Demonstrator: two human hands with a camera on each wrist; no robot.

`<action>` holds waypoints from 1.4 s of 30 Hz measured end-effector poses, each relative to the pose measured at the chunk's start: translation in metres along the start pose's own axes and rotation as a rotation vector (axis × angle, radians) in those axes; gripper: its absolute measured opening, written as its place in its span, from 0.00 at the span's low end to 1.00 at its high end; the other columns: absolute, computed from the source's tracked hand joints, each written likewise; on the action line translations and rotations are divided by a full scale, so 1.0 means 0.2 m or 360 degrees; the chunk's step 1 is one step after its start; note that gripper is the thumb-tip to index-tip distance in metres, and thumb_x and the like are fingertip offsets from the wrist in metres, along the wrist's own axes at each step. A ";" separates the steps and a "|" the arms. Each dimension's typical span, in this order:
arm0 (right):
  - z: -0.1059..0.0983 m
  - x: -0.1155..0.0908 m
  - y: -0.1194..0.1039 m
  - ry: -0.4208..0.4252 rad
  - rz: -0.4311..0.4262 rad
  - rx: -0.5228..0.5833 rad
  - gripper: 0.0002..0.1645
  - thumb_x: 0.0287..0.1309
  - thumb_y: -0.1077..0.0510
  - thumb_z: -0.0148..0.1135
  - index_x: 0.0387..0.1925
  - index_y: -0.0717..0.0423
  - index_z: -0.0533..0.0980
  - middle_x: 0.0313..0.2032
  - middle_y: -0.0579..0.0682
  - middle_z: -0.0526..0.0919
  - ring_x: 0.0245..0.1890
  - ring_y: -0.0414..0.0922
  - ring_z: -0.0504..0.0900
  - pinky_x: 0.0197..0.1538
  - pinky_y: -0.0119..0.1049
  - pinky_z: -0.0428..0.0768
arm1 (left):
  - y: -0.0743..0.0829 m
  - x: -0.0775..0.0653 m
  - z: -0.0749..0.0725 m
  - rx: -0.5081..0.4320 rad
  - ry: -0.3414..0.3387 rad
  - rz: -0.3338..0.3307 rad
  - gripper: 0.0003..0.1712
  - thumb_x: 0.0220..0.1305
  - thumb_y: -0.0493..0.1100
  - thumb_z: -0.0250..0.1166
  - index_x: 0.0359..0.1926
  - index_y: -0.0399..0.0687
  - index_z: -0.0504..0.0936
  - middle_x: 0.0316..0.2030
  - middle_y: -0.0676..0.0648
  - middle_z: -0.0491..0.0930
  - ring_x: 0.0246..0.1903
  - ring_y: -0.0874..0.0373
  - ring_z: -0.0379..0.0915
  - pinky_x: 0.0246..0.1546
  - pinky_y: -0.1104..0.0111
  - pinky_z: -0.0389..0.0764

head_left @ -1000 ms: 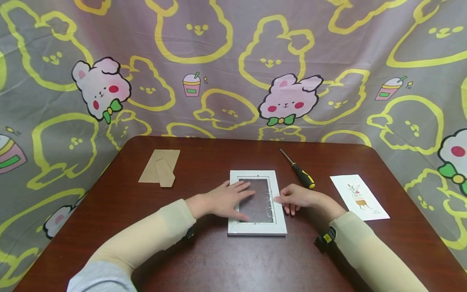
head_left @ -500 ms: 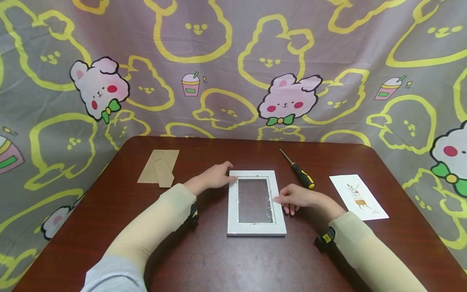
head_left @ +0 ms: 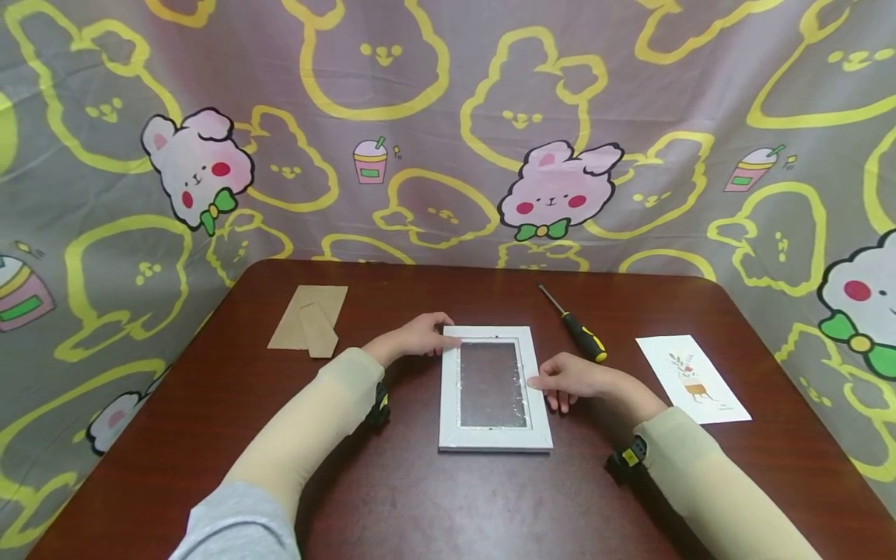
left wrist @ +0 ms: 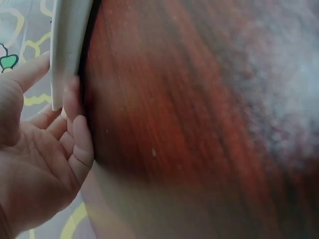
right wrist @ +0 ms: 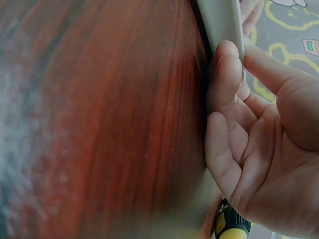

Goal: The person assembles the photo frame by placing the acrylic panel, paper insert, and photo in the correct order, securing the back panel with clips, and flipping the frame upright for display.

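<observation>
A white picture frame [head_left: 450, 404] lies flat on the dark red-brown table [head_left: 490, 502], a see-through pane [head_left: 491, 385] inside its border. My left hand [head_left: 418, 336] pinches the frame's upper left corner, thumb on top; in the left wrist view its fingers curl against the frame's outer side [left wrist: 69, 45]. On the opposite side, my right hand [head_left: 574, 377] holds the right edge at mid-length. The right wrist view shows that thumb over the frame's rim [right wrist: 223, 25] and the bent fingers below, close to the tabletop.
A screwdriver [head_left: 583, 337] with a black and yellow handle lies behind my right hand. Farther right is a white card [head_left: 693, 385] with a plant drawing. A brown backing board [head_left: 290, 327] with its stand [head_left: 319, 332] lies at the left. Behind the table hangs a patterned cloth [head_left: 434, 132].
My left hand has lifted off the pane, moved back to the frame's upper left corner and taken hold there. My right hand and the frame have stayed in place.
</observation>
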State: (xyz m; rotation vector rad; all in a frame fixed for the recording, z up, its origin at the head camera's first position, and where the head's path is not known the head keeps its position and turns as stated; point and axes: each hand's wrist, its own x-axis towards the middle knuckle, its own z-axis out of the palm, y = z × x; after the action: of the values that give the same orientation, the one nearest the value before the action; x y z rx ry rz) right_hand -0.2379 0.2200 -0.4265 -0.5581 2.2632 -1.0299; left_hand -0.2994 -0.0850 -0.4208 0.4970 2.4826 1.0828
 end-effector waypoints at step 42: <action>-0.28 -0.41 0.08 0.0628 0.0067 -0.0216 0.17 0.69 0.53 0.57 0.32 0.65 0.75 0.23 0.52 0.79 0.24 0.49 0.78 0.26 0.37 0.76 | -0.02 0.02 0.01 -0.0067 -0.0034 -0.0098 0.18 0.67 0.45 0.63 0.52 0.40 0.73 0.25 0.47 0.76 0.25 0.57 0.71 0.25 0.69 0.70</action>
State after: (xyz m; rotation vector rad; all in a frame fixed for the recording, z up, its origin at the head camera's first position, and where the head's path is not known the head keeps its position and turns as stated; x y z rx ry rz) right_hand -0.2168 0.3074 -0.3821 -0.3842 2.6936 -1.0432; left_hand -0.3034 -0.0836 -0.4250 0.4150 2.4347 1.0975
